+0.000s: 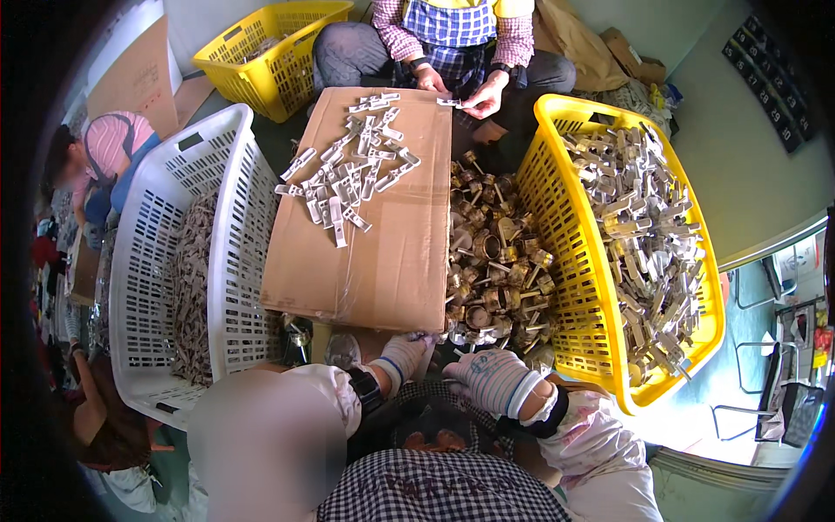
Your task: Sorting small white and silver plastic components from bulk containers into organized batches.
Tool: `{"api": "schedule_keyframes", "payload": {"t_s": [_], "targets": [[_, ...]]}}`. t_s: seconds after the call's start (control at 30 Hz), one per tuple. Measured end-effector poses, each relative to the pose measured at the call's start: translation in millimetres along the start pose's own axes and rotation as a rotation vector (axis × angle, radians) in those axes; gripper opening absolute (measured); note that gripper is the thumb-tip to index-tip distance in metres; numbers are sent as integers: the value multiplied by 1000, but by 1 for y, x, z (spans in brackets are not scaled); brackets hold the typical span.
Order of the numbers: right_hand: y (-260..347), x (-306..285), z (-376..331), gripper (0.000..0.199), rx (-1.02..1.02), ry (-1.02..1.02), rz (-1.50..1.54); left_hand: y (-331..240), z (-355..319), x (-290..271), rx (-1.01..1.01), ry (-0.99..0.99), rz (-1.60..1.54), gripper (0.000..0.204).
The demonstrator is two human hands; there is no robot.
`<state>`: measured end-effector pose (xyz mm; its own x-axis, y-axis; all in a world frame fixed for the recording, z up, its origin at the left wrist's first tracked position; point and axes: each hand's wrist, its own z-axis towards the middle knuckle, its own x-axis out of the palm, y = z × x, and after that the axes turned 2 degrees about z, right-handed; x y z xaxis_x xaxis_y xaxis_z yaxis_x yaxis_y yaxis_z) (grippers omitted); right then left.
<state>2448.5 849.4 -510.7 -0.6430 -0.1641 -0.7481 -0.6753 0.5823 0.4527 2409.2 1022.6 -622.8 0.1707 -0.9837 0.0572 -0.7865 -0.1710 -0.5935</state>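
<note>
My left hand [404, 357], in a striped knit glove, is closed just below the near edge of a cardboard box [365, 278]. What its fingers hold, if anything, I cannot make out. To its right, my right hand [496, 380], gloved alike, has its fingers curled in, with a small bit of metal showing by the fingertips. Beyond it lies a heap of brass-coloured round metal fittings with stems [496, 252]. Loose silvery metal levers [348, 178] are strewn over the far part of the box.
A white slatted basket [248, 252] with grey parts stands left. A yellow basket [570, 261], full of metal pieces with levers, stands right. Opposite, a co-worker's hands [484, 97] hold a small lever at the box. Another yellow basket [287, 74] stands far left. Another person bends at left.
</note>
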Motion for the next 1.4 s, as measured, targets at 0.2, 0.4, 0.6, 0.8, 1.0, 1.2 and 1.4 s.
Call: {"api": "schedule_keyframes", "payload": {"t_s": [0.2, 0.4, 0.6, 0.8, 1.0, 1.2, 1.4], "targets": [[-4, 6, 8, 24, 61, -12, 14, 23, 24, -4, 171, -7, 179, 25], [-4, -1, 12, 19, 58, -281, 120, 59, 74, -18, 191, -8, 531, 40], [-3, -1, 24, 21, 90, -302, 183, 97, 124, -18, 401, -46, 527, 28], [2, -11, 52, 22, -149, -569, 529, 64, 83, -21, 661, -25, 1093, 36], [8, -71, 175, 15, -152, -957, 443, 41, 41, -13, 266, 11, 368, 25], [-40, -84, 287, 22, 125, -1162, 189, 37, 36, -8, 439, 9, 379, 25], [-55, -108, 347, 31, 434, -1166, 241, 46, 45, -8, 435, 14, 452, 29]]}}
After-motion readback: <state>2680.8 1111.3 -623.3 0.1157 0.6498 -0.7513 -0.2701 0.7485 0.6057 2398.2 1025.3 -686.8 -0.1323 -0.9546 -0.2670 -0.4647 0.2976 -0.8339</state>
